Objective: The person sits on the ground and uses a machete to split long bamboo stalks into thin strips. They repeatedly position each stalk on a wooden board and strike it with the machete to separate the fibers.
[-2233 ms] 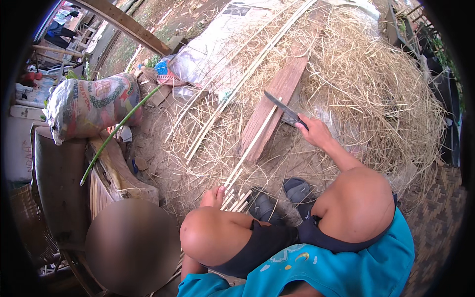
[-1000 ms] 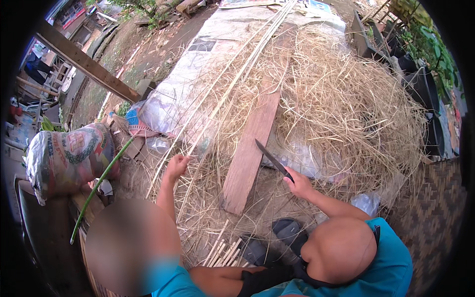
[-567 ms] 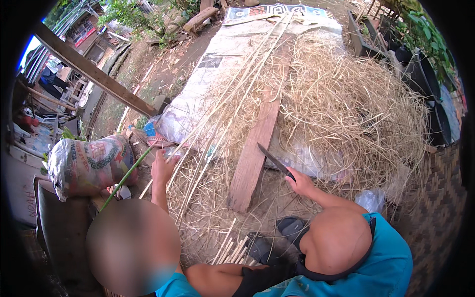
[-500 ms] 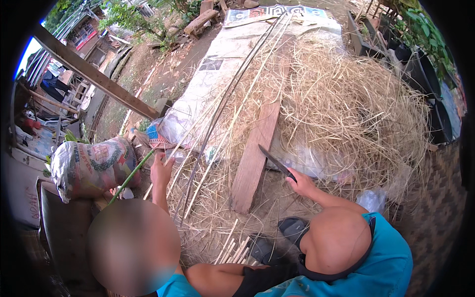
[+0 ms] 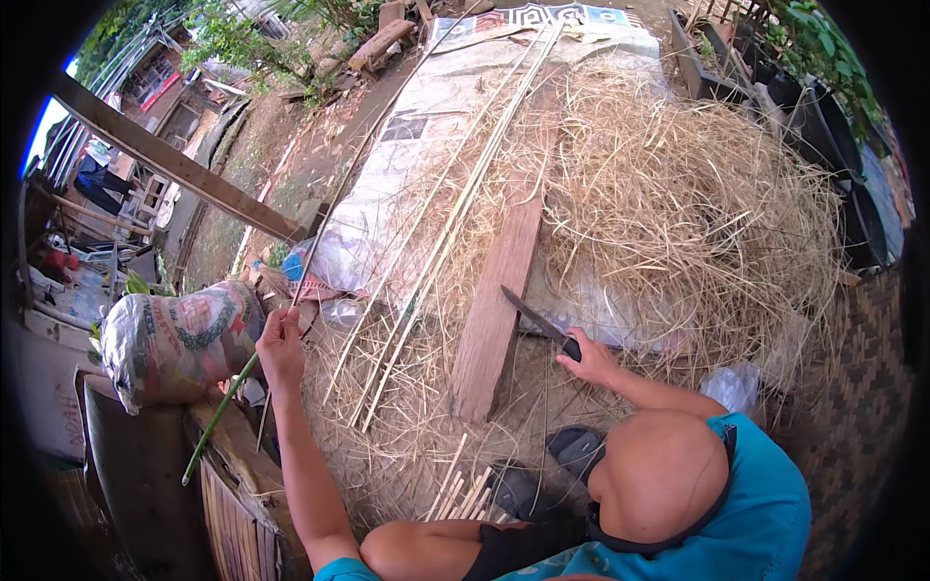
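- The right hand (image 5: 589, 360) is closed around the dark handle of a knife (image 5: 535, 319), just right of the wooden plank (image 5: 499, 290); the blade is angled up and left over the plank's right edge, its tip bare.
- The left hand (image 5: 281, 347) is raised well left of the plank, its fingers pinched on a long thin bamboo strip (image 5: 360, 160) that runs far up and away; how firmly it is held cannot be told.
- A slip is judged possible: if the strip is drawn toward the plank while the blade is held out, the strip's springy length could whip or twist and be knocked against the edge.
- The bare knee (image 5: 407, 547) and the dark sandals (image 5: 573, 450) lie just below the plank's near end, so a downward stroke that skids off the plank could be carried toward them.
- More split strips (image 5: 426, 247) lie loose left of the plank over the heap of pale shavings (image 5: 697, 203); the held strip could be snagged among them and bent or snapped.
- The green stalk (image 5: 221, 412) and the printed sack (image 5: 179, 339), further left of the plank, could be caught by the strip's near end as it is swung.
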Demonstrator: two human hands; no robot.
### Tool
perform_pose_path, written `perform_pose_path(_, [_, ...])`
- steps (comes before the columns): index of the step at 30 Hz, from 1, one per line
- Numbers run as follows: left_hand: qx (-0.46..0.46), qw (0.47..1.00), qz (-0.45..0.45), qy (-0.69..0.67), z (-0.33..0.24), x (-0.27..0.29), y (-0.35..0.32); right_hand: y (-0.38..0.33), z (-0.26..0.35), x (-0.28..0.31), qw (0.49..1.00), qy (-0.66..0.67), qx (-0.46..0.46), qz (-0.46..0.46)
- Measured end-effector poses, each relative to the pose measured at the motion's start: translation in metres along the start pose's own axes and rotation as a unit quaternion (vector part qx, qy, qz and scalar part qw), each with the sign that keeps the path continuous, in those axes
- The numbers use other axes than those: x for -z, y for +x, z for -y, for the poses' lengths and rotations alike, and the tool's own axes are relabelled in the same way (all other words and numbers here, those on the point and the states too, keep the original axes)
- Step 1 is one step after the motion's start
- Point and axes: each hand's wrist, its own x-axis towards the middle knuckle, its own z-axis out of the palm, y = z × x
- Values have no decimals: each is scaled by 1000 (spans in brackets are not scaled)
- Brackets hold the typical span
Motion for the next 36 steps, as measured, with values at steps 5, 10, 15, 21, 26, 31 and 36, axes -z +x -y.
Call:
perform_pose_path(5, [277,872,342,-215,-2,-109,-10,-6,29,-3,983,-21,166,79])
perform_pose_path(10, [358,669,585,-286,-31,-238,-66,-52,71,-17,916,95,192,339])
perform_pose_path(15, [46,891,449,41,-82,-325,-69,-66,46,-58,764,426,-183,449])
perform_pose_path(21, [197,938,276,-68,-135,-389,-60,-56,61,-45,832,274,-117,468])
perform_pose_path(26, [176,958,212,-74,-124,-409,-60,23,93,3,963,192,-88,170])
perform_pose_path(31, [158,962,207,-84,-117,-409,-58,-36,86,-31,933,161,-62,316])
perform_pose_path(36, [156,963,197,-97,-126,-406,-58,-20,77,-32,912,136,-71,381])
